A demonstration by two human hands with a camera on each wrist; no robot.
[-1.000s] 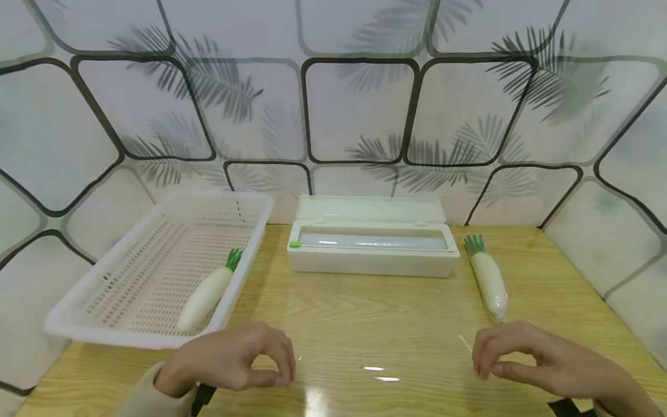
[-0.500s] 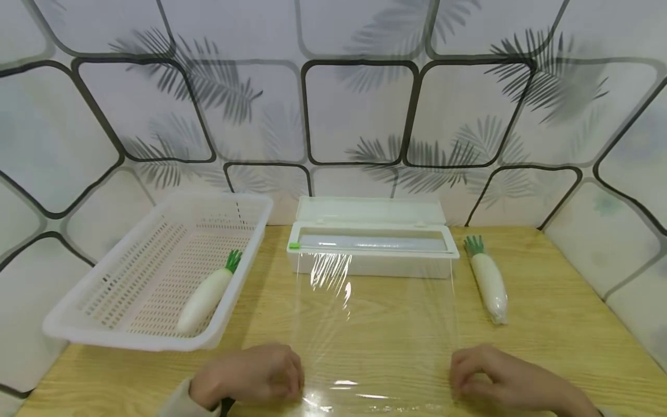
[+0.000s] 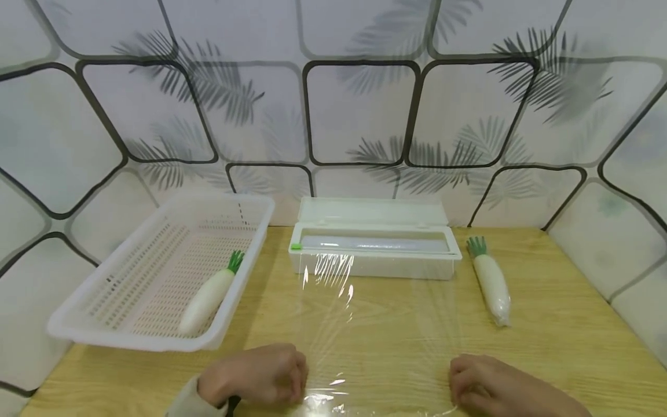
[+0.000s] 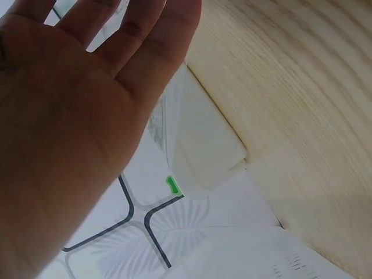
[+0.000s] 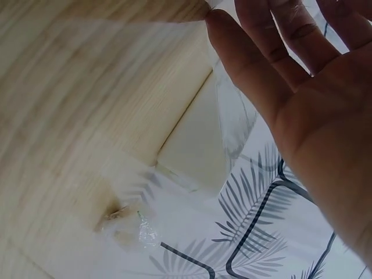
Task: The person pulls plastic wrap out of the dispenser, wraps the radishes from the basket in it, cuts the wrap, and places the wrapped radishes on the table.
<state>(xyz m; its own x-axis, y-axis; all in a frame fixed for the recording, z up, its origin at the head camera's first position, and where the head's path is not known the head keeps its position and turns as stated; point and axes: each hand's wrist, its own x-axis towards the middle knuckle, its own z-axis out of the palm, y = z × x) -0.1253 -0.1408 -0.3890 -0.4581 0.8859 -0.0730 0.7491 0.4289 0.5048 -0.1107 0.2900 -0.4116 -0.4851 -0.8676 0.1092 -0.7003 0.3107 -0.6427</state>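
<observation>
Clear film point(image 3: 380, 330) stretched from dispenser box point(image 3: 374, 252) across table.
Your left hand point(image 3: 255, 375) and right hand point(image 3: 495, 387) press its near corners, fingers straight, gripping nothing.

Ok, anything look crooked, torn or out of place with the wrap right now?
Only slightly: the cling film has a wrinkled, bunched streak near its left side below the dispenser box. Both hands, left and right, rest at its near corners. No tear shows.
</observation>
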